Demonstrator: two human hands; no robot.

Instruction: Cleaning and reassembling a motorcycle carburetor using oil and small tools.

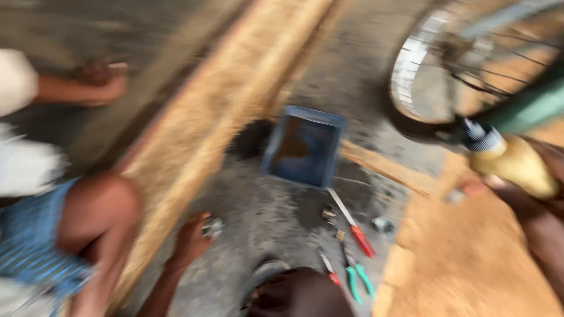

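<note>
- The left hand (191,240) is resting on the gritty floor beside a small metal part (214,228); blur is hiding whether its fingers are closed
- 1 green-handled pliers (358,282) and 1 red-handled screwdriver (352,226) are lying within reach
- The right hand (537,202) is gripping a yellow squeeze bottle (517,167), its capped nozzle pointing at the bicycle wheel (411,64); a gentle, steady squeeze is looking wise
- A blue tray (302,147) is sitting farther off
</note>
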